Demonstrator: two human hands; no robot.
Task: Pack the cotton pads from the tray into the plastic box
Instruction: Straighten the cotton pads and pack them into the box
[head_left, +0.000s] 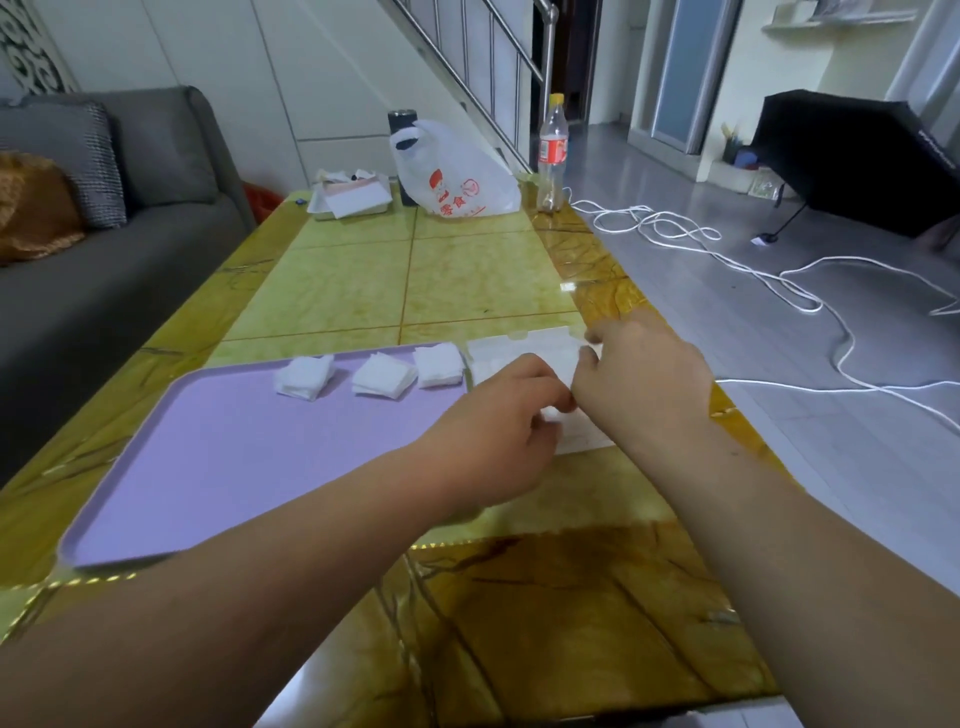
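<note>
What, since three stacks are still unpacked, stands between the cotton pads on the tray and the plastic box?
Only the tray's rim; the left hand and right hand are over the plastic box, beside the cotton pads.

Home living room: grey sofa (130, 218), staircase railing (498, 67), tiled table (415, 280).
</note>
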